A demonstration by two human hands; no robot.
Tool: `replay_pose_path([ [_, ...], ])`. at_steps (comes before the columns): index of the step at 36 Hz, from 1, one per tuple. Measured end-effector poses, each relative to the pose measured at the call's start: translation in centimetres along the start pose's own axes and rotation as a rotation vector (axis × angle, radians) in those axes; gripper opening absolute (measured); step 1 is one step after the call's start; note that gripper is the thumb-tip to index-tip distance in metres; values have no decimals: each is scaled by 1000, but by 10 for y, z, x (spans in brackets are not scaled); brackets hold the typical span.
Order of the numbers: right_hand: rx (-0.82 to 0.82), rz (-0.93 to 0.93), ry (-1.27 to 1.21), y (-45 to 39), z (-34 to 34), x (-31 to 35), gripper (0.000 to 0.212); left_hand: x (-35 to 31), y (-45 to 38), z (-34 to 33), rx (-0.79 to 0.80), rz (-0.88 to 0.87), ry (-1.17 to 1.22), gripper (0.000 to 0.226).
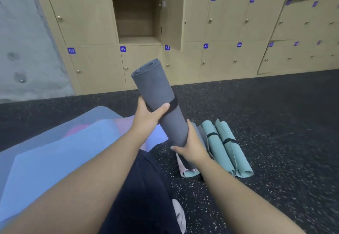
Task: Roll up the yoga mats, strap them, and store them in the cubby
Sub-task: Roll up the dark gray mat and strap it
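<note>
The rolled grey mat (161, 101) is gripped at its black strap (173, 105) by the left hand (148, 116); its lower end is clasped by the right hand (190, 147).

Both hands hold a rolled grey yoga mat (161, 101) tilted up: left hand (148, 113) at its black strap (173, 105), right hand (190, 148) at the lower end | open cubby (135, 15) ahead | strapped teal mats (227, 147) on floor (275, 123) | blue mat (55, 151) unrolled at left
</note>
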State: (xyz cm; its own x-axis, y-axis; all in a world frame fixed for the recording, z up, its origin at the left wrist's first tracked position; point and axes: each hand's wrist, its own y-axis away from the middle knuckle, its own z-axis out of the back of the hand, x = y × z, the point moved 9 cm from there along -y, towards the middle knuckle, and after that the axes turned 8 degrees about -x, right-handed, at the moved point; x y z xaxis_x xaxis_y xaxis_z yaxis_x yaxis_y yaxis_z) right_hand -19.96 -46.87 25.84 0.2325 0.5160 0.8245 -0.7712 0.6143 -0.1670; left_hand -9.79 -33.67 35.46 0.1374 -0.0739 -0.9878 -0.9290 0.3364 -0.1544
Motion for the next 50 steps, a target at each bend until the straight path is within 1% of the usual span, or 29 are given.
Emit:
replay_pose_path([
  [4, -73, -30, 30, -6, 12, -22, 95, 22, -6, -19, 50, 52, 15, 72],
  [7, -119, -54, 64, -12, 11, -33, 88, 39, -13, -30, 76, 82, -21, 83],
  [10, -159, -72, 54, -18, 2, -39, 88, 57, -14, -41, 102, 139, -132, 96],
  [12, -175, -71, 58, -22, -4, -38, 91, 67, -16, -45, 101, 170, -169, 101],
  [16, -193, -57, 51, -30, -16, -41, 94, 80, -33, -42, 38, 196, -173, 92],
  [19, -186, -53, 64, -35, -24, -47, 99, 90, -46, -42, 30, 228, -151, 86],
  [22, -154, -43, 134, -37, -30, -61, 102, 100, -56, -44, 36, 244, -151, 88],
  [26, -135, -99, 178, -37, -27, -88, 100, 114, -68, -50, 85, 277, -175, 97],
  [29, -139, -120, 217, -41, -25, -102, 94, 129, -73, -54, 125, 302, -301, 111],
  [31, -159, -138, 257, -44, -23, -113, 93, 140, -74, -57, 174, 303, -436, 111],
  [33, -169, -174, 293, -46, -23, -127, 91, 150, -72, -61, 246, 325, -554, 107],
  [36, -163, -245, 335, -47, -20, -150, 83, 160, -69, -65, 317, 355, -693, 91],
  [40, -181, -363, 379, -48, -15, -178, 78, 162, -69, -69, 361, 340, -783, 76],
  [43, -208, -437, 398, -51, -16, -196, 78, 165, -67, -71, 426, 311, -854, 66],
  [45, -219, -474, 441, -56, -16, -208, 78, 169, -66, -73, 465, 309, -878, 51],
  [47, -218, -500, 489, -62, -18, -219, 76, 173, -66, -75, 493, 284, -913, 20],
  [48, -216, -510, 505, -67, -18, -224, 74, 172, -66, -77, 498, 273, -928, 14],
  [50, -204, -517, 539, -77, -22, -232, 71, 168, -64, -79, 505, 251, -945, 12],
])
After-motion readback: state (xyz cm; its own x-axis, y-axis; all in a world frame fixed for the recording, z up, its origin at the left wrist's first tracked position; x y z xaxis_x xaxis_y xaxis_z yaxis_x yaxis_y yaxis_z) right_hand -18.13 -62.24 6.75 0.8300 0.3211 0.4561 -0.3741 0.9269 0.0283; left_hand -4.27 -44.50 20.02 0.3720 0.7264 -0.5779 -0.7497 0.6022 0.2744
